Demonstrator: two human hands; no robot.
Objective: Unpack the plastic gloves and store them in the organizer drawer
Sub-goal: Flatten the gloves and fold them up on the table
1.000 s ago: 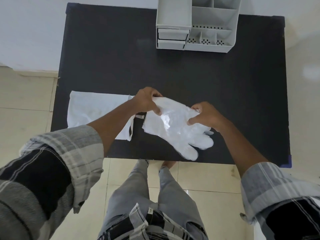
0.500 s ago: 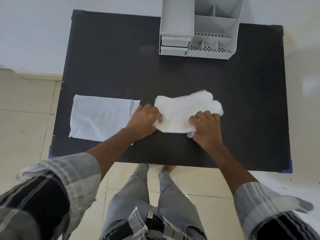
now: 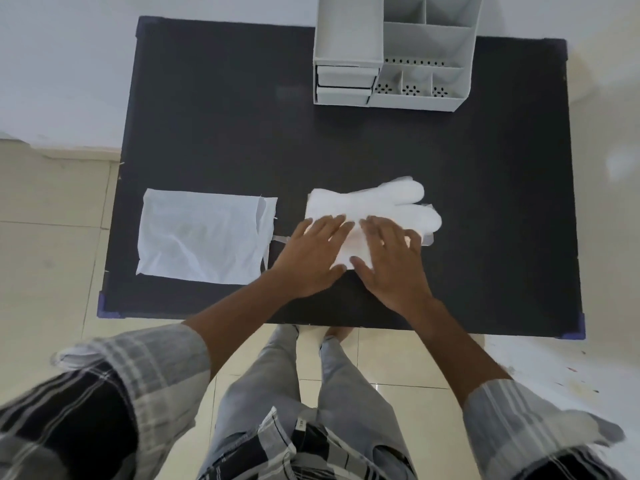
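Two flat hands were laid on the plastic gloves [image 3: 372, 206], which rested on the black table [image 3: 225, 133] just right of the empty packaging bag [image 3: 201, 237]. The thin stack could probably slide or spread apart if it was pushed sideways, since the film looked slippery. The left hand [image 3: 308, 261] and the right hand [image 3: 388, 261] were spread fully open, palms down, pressing the cuff end; nothing was gripped. The organizer drawer [image 3: 344, 93], well apart at the far edge, appeared closed.
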